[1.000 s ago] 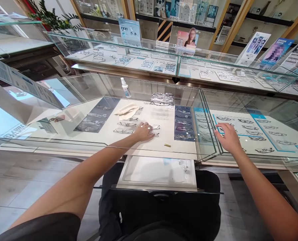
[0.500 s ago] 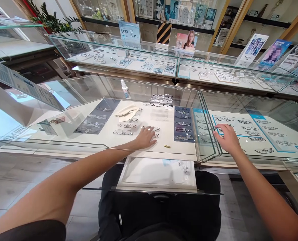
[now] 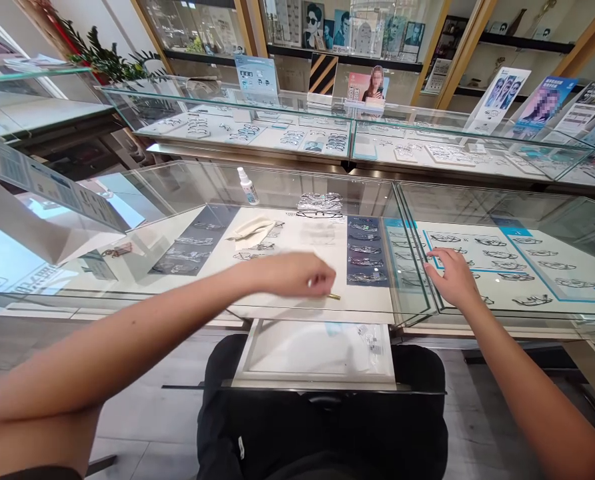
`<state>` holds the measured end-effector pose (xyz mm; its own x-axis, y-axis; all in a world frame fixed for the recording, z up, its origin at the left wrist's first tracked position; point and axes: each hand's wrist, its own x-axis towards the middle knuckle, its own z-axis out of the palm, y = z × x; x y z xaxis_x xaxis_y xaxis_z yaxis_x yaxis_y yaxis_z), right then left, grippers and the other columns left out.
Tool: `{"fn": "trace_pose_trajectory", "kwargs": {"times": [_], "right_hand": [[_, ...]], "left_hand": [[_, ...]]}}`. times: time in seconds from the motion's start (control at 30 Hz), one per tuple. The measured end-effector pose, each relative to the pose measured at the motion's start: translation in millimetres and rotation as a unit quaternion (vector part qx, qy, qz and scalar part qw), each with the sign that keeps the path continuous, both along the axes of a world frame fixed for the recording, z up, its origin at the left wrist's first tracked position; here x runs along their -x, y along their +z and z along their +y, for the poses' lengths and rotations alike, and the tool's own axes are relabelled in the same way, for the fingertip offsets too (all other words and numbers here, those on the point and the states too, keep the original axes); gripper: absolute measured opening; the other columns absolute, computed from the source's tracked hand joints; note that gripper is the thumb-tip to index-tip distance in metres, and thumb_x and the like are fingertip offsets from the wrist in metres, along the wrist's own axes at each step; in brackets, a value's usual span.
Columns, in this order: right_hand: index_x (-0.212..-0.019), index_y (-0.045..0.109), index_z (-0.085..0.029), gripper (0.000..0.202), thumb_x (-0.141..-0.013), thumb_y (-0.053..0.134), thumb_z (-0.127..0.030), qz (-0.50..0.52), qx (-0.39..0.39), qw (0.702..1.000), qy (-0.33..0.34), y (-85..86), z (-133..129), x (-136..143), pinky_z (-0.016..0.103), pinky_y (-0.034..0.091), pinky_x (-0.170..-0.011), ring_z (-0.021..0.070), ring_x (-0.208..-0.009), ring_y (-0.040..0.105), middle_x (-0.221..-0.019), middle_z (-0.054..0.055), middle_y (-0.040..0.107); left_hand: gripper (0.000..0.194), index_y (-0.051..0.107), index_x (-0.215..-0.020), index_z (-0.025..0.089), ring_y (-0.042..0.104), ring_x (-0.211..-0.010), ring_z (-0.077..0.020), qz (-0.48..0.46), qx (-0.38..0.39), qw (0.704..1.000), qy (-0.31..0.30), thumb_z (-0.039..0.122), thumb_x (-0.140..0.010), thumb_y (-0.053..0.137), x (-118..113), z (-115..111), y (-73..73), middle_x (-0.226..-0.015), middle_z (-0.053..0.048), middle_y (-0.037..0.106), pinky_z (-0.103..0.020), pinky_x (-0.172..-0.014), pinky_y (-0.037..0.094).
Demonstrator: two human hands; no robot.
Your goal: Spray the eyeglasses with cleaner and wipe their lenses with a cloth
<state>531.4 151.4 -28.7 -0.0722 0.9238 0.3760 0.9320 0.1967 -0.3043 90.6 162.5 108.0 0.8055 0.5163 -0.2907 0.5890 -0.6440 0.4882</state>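
Observation:
Over the glass counter, my left hand (image 3: 297, 275) has its fingers curled down, its fingertips close to a small gold-coloured rod (image 3: 333, 297). Whether anything is between those fingers is too blurred to tell. My right hand (image 3: 453, 277) rests on the glass case at the right, fingers apart, holding nothing. A cream cloth (image 3: 253, 231) lies crumpled left of centre, with a white spray bottle (image 3: 247, 187) standing behind it. Rows of glasses (image 3: 365, 249) sit on a dark strip to the right of my left hand. More glasses (image 3: 319, 205) are stacked behind it.
An open white drawer (image 3: 317, 373) with small clear packets (image 3: 371, 339) is below the counter, above my lap. Another glass display case (image 3: 347, 167) runs behind. A large folded sign (image 3: 42, 193) stands at the left.
My left hand has risen from the glasses at the counter's middle, moved slightly right towards the gold rod, and curled its fingers. My right hand has stayed in place.

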Motion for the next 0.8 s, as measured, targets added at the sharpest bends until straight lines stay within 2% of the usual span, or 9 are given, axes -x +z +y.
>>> {"fn": "trace_pose_trajectory", "kwargs": {"times": [0.07, 0.13, 0.17, 0.23, 0.33, 0.47, 0.57, 0.67, 0.8], "right_hand": [[-0.124, 0.069, -0.025, 0.033, -0.102, 0.053, -0.044, 0.004, -0.004, 1.000, 0.002, -0.9, 0.6, 0.1, 0.058, 0.050, -0.108, 0.0391, -0.125, 0.063, -0.134, 0.015, 0.072], [-0.123, 0.069, -0.025, 0.033, -0.102, 0.054, -0.044, 0.011, -0.006, 1.000, 0.004, -1.5, 1.3, 0.3, 0.057, 0.050, -0.108, 0.0388, -0.124, 0.063, -0.132, 0.015, 0.072], [-0.123, 0.069, -0.025, 0.032, -0.102, 0.054, -0.044, 0.015, -0.005, 1.000, 0.005, -1.6, 1.6, 0.5, 0.057, 0.050, -0.108, 0.0386, -0.124, 0.063, -0.132, 0.015, 0.072], [-0.121, 0.069, -0.025, 0.031, -0.102, 0.054, -0.045, 0.019, -0.004, 1.000, 0.005, -1.4, 1.8, 1.1, 0.057, 0.050, -0.108, 0.0384, -0.124, 0.063, -0.132, 0.014, 0.072], [-0.121, 0.069, -0.025, 0.030, -0.102, 0.054, -0.043, 0.023, -0.004, 1.000, 0.003, -0.5, 1.6, 2.7, 0.057, 0.051, -0.108, 0.0380, -0.124, 0.063, -0.133, 0.014, 0.072], [-0.121, 0.067, -0.024, 0.028, -0.101, 0.054, -0.040, 0.025, 0.003, 1.000, 0.000, 0.6, 1.4, 4.7, 0.056, 0.051, -0.107, 0.0372, -0.123, 0.063, -0.134, 0.014, 0.071], [-0.121, 0.067, -0.025, 0.027, -0.102, 0.054, -0.039, 0.022, 0.005, 1.000, -0.002, 0.8, 1.8, 4.8, 0.056, 0.051, -0.107, 0.0373, -0.123, 0.063, -0.134, 0.013, 0.071], [-0.119, 0.067, -0.025, 0.026, -0.101, 0.054, -0.039, 0.022, 0.002, 1.000, -0.003, 0.7, 2.3, 4.3, 0.056, 0.051, -0.107, 0.0373, -0.122, 0.063, -0.133, 0.013, 0.072], [-0.120, 0.068, -0.025, 0.027, -0.100, 0.055, -0.038, 0.027, -0.004, 1.000, 0.000, 0.3, 2.5, 4.1, 0.056, 0.051, -0.109, 0.0372, -0.123, 0.063, -0.132, 0.013, 0.072]], "left_hand": [[0.026, 0.074, -0.095, 0.022, 0.071, -0.092, -0.0231, 0.015, -0.157, 0.984, 0.083, 0.033, -0.101, 0.051, -1.6, 47.8, 4.8, -0.101, -0.004, 0.079, -0.034, -0.083, 0.051], [0.026, 0.075, -0.103, 0.019, 0.070, -0.108, -0.0285, 0.034, -0.286, 0.945, 0.152, 0.030, -0.099, 0.052, -2.4, 96.3, 0.9, -0.116, -0.008, 0.078, -0.040, -0.096, 0.050], [0.027, 0.077, -0.105, 0.018, 0.067, -0.116, -0.0312, 0.045, -0.325, 0.928, 0.173, 0.032, -0.099, 0.054, -2.6, 118.3, -2.9, -0.121, -0.011, 0.077, -0.042, -0.102, 0.048], [0.030, 0.079, -0.106, 0.016, 0.061, -0.127, -0.0346, 0.070, -0.345, 0.918, 0.183, 0.039, -0.095, 0.063, -3.2, 155.3, -12.2, -0.129, -0.013, 0.075, -0.045, -0.109, 0.045], [0.035, 0.081, -0.108, 0.018, 0.058, -0.127, -0.0335, 0.112, -0.298, 0.930, 0.183, 0.047, -0.090, 0.071, -4.5, 191.2, -26.6, -0.125, -0.013, 0.077, -0.045, -0.112, 0.043], [0.027, 0.083, -0.099, 0.021, 0.061, -0.119, -0.0313, 0.143, -0.272, 0.932, 0.191, 0.042, -0.086, 0.073, -6.8, 211.3, -39.1, -0.101, -0.011, 0.079, -0.045, -0.113, 0.041], [0.026, 0.083, -0.096, 0.021, 0.063, -0.115, -0.0310, 0.147, -0.273, 0.931, 0.194, 0.039, -0.083, 0.071, -8.9, 213.2, -42.2, -0.098, -0.012, 0.079, -0.045, -0.111, 0.042], [0.024, 0.082, -0.094, 0.020, 0.064, -0.112, -0.0327, 0.146, -0.276, 0.928, 0.201, 0.035, -0.080, 0.071, -11.8, 206.0, -42.5, -0.099, -0.014, 0.078, -0.047, -0.109, 0.043], [0.018, 0.079, -0.089, 0.016, 0.062, -0.107, -0.0332, 0.133, -0.289, 0.922, 0.221, 0.030, -0.081, 0.070, -12.8, 183.9, -38.5, -0.100, -0.016, 0.075, -0.050, -0.107, 0.041]]}}
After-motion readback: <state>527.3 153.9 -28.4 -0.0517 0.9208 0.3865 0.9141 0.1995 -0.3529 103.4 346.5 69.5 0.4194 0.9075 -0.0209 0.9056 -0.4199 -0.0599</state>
